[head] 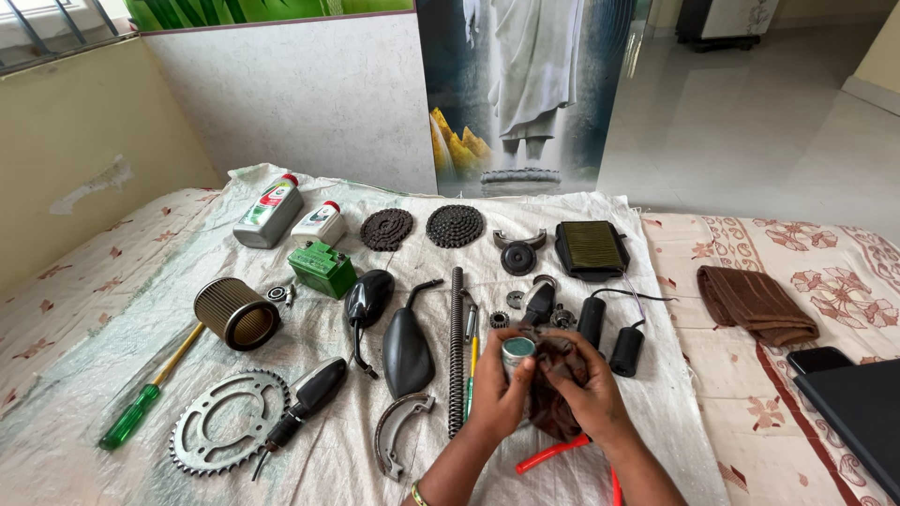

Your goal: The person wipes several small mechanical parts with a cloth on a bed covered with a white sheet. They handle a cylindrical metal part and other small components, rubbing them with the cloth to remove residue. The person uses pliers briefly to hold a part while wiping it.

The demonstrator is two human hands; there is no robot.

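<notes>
My left hand (494,392) grips a small shiny metal cylinder (517,350) with a greenish top face. My right hand (583,384) presses a dark brown rag (553,409) against the side of that cylinder. Both hands meet low in the middle of the view, above a white woven sack (309,450) spread over a bed. A red hose (550,453) lies just under my right wrist. A long coiled spring (457,351) and a yellow-handled tool (472,367) lie right beside my left hand.
On the sack lie two black mirrors (405,349), a sprocket (228,422), a round air filter (234,314), a green screwdriver (148,394), a brake shoe (398,431), two chain coils (456,226), two oil bottles (270,213), a green battery (322,268). A folded brown cloth (755,305) and black tablet (858,412) sit right.
</notes>
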